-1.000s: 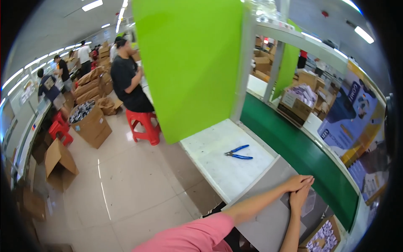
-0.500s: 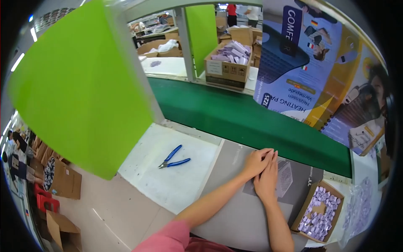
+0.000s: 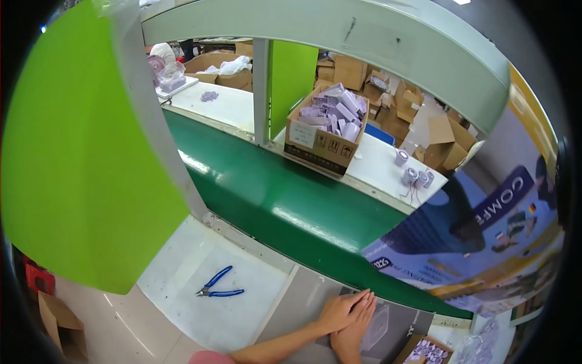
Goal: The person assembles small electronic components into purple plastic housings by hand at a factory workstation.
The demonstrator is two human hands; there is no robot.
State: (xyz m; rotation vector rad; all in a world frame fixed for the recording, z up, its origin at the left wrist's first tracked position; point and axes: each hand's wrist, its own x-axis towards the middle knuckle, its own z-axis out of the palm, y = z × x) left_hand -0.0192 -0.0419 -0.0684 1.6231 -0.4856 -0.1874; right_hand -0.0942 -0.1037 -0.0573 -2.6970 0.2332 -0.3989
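My left hand (image 3: pixel 337 313) and my right hand (image 3: pixel 355 330) rest against each other on a grey printed board (image 3: pixel 285 309) at the near edge of the bench. The fingers of both lie stretched out, and no object shows in either. Part of the left fingers is hidden where the hands meet. Blue-handled side cutters (image 3: pixel 219 290) lie spread on the white board (image 3: pixel 176 303) to the left. Right of my hands stands a small cardboard box (image 3: pixel 407 352) of little pale purple parts (image 3: pixel 429 350).
A green conveyor belt (image 3: pixel 291 224) runs beyond the bench. Across it stands a carton (image 3: pixel 315 151) of pale purple pieces, near several purple cylinders (image 3: pixel 411 176) with wires. A green panel (image 3: pixel 85 151) rises at left; a large printed sheet (image 3: pixel 479 242) hangs at right.
My view has tilted upward, so the bench and hands appear lower and the far table shows more. My hands stay together on the grey board. The side cutters have not moved.
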